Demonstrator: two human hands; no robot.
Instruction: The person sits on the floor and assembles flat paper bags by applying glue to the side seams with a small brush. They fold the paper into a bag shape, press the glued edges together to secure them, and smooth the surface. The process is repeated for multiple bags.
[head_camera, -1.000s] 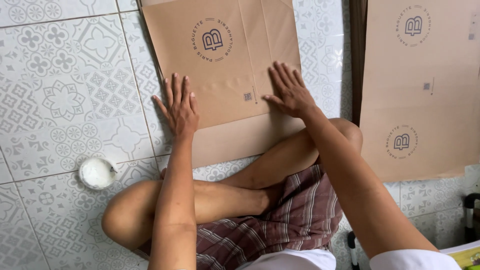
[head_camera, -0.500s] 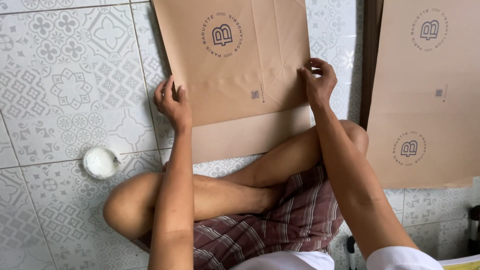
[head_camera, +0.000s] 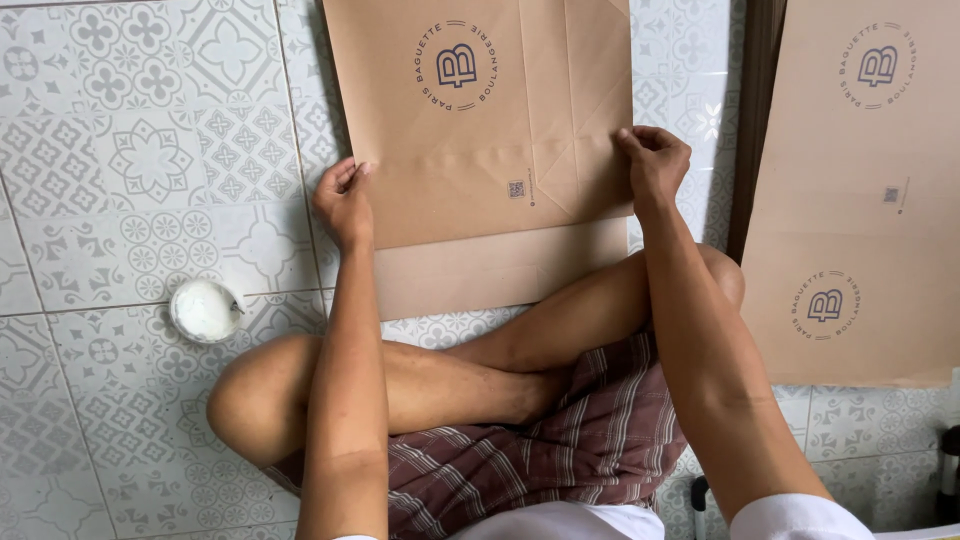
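Brown kraft paper bag (head_camera: 480, 130) lies flat on the patterned tile floor (head_camera: 130, 180) before my crossed legs, its bottom flap (head_camera: 500, 268) folded out below. My left hand (head_camera: 343, 200) pinches the left edge, fingers curled around it; my right hand (head_camera: 655, 160) grips the right edge likewise. I'd keep both pinches level so the crease stays square. A second ago both palms lay flat, fingers spread, on the bag; now they've closed on its sides. A white glue pot (head_camera: 205, 310) sits left, a stack of bags (head_camera: 860, 200) right.

Matt brown paper bag (head_camera: 480, 120), glossy patterned ceramic floor tiles (head_camera: 150, 170), striped woven cloth shorts (head_camera: 560, 450)
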